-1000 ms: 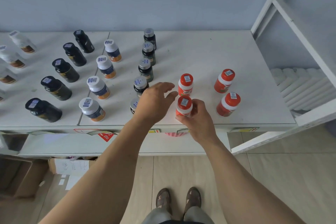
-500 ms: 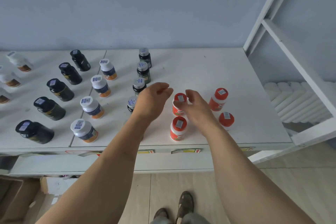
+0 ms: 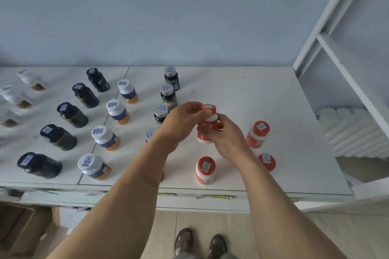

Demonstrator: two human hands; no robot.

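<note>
Left hand (image 3: 179,122) and right hand (image 3: 226,135) hold the red-capped bottle (image 3: 210,125) in their grip; sticker (image 3: 208,106) print unreadable.

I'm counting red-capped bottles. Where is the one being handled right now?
In the head view, right of centre: the held bottle sits between the left hand and right hand, beside the row of grey-capped bottles, with another red-capped bottle to its right.

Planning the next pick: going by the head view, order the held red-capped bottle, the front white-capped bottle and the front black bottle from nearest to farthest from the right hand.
1. Held red-capped bottle: in the right hand.
2. Front white-capped bottle: left, near the edge.
3. Front black bottle: far left.
</note>
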